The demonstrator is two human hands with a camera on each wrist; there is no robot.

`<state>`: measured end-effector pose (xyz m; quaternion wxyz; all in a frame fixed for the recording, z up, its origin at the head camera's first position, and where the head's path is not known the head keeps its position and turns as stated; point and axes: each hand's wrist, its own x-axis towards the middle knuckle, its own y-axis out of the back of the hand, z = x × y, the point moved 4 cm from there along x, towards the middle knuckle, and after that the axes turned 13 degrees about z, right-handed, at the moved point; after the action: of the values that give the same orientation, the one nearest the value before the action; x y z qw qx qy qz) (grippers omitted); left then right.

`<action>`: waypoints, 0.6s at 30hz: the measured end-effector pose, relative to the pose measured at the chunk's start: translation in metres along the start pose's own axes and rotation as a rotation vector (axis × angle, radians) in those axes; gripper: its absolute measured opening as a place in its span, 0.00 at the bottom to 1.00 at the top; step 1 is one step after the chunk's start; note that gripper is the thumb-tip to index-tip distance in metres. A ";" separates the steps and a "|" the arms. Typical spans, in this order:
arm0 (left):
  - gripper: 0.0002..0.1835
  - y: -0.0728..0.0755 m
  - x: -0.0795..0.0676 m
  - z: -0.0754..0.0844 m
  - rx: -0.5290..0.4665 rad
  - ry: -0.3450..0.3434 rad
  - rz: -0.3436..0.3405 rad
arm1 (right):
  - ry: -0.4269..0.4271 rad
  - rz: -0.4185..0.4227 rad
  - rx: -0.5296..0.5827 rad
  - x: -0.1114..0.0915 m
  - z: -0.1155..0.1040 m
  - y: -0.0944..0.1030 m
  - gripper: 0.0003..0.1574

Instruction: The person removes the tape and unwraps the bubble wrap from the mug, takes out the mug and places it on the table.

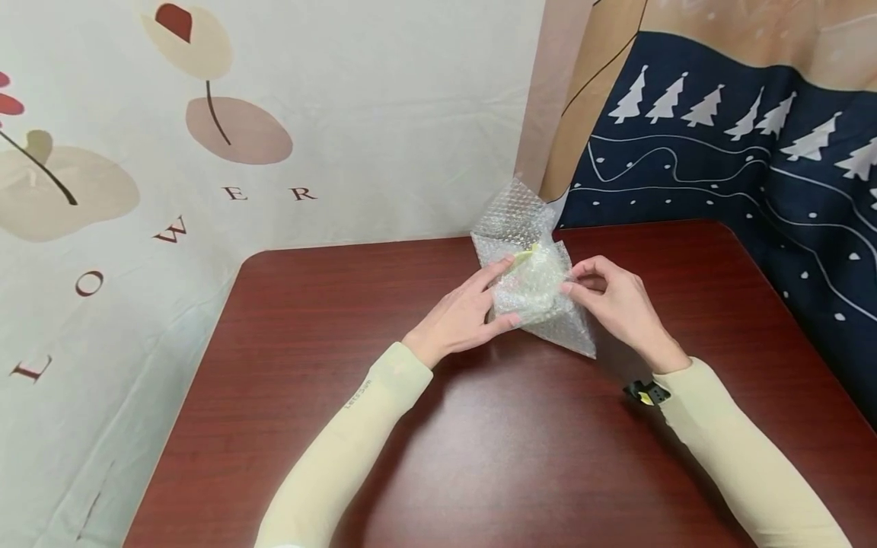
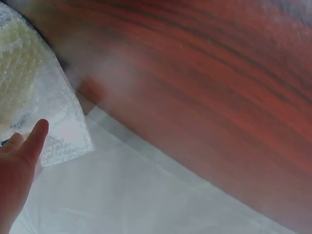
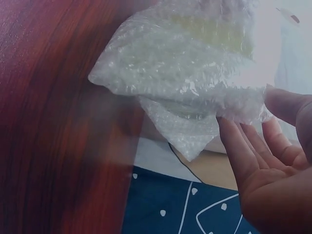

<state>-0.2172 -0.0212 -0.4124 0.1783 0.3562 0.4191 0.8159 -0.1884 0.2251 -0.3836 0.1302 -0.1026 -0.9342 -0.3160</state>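
Note:
A clear bubble wrap bundle [image 1: 537, 285] lies at the back of the table, with loose flaps sticking out behind and in front. Through its layers shows something pale yellow-green [image 1: 526, 254]; its shape is blurred by the wrap. My left hand [image 1: 464, 313] rests against the bundle's left side, fingers spread and fairly straight. At the right edge, my right hand [image 1: 620, 304] pinches the wrap between thumb and fingers. In the right wrist view the right thumb [image 3: 285, 105] is on top of the wrap's edge, and the other fingers are below it.
The dark red wooden table [image 1: 438, 457] has rounded back corners. Right behind it hangs a pale cloth [image 1: 397, 152] with printed letters, and to the right a navy cloth [image 1: 719, 175] with white trees. A black wrist strap [image 1: 647, 393] sits at the right sleeve.

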 end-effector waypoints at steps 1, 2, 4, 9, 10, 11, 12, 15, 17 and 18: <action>0.34 0.000 0.000 0.000 0.008 0.005 -0.005 | -0.002 0.006 -0.001 0.000 0.000 0.001 0.19; 0.36 0.000 0.000 0.001 0.015 0.010 -0.008 | -0.003 0.013 0.000 0.000 -0.001 0.002 0.18; 0.38 -0.001 0.000 0.001 0.028 0.017 -0.012 | -0.002 0.028 0.005 0.000 -0.002 0.004 0.16; 0.42 0.000 0.001 0.001 0.050 0.038 -0.024 | 0.003 0.041 0.013 -0.001 -0.003 0.006 0.16; 0.41 0.000 0.001 0.002 0.054 0.043 -0.026 | 0.005 0.039 0.013 -0.001 -0.002 0.006 0.16; 0.40 0.000 0.001 0.002 0.059 0.048 -0.028 | 0.006 0.035 0.013 -0.001 -0.002 0.006 0.16; 0.39 0.001 0.001 0.002 0.061 0.051 -0.030 | 0.008 0.032 0.016 -0.002 -0.001 0.006 0.16; 0.43 0.003 0.002 0.004 0.062 0.044 -0.034 | 0.015 0.021 0.028 -0.002 0.001 0.005 0.15; 0.49 0.004 0.002 0.004 0.057 0.034 -0.031 | 0.020 0.008 0.042 -0.002 0.002 0.005 0.15; 0.51 0.005 0.003 0.004 0.045 0.028 -0.027 | 0.023 0.003 0.048 -0.002 0.003 0.005 0.15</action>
<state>-0.2160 -0.0205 -0.4057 0.1752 0.3431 0.4444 0.8088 -0.1852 0.2304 -0.3838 0.1440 -0.0969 -0.9398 -0.2943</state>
